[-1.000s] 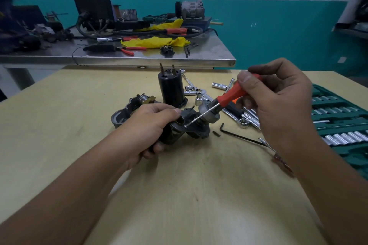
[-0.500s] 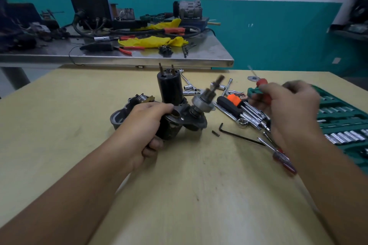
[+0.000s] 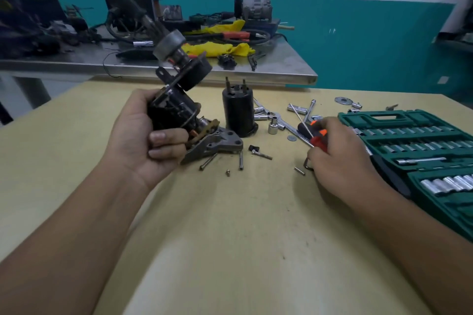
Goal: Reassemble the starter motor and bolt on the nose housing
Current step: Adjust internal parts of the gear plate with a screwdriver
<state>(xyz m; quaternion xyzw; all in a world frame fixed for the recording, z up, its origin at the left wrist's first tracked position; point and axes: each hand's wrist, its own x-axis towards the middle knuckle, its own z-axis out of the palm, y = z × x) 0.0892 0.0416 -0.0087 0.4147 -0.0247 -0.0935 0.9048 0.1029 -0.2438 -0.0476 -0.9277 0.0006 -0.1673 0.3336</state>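
Head view: the left hand [image 3: 151, 135] grasps the dark motor assembly [image 3: 176, 100], fingers curled round its body, and holds it tilted above the wooden table [image 3: 230, 238], the gear end pointing up and away. The grey nose housing [image 3: 217, 143] lies on the table just below and beside that hand; whether it touches the assembly cannot be told. The black cylindrical case [image 3: 239, 112] stands upright on the table just behind the housing, separate from the assembly.

The right hand [image 3: 337, 153] rests low on the table near the green socket set [image 3: 409, 140], fingers curled round a red-handled screwdriver [image 3: 317, 139] whose thin shaft points up and left.

Loose fasteners lie on the table in front of the housing: two long bolts [image 3: 208, 161], a small screw [image 3: 228, 173] and a short pin [image 3: 299, 171]. Loose sockets [image 3: 273, 126] lie behind.

Judged progress: early to middle. The main parts are not yet joined, the housing is not yet bolted on, and the bolts are unused. Remaining: fit the case and housing to the assembly, then insert and tighten the bolts.
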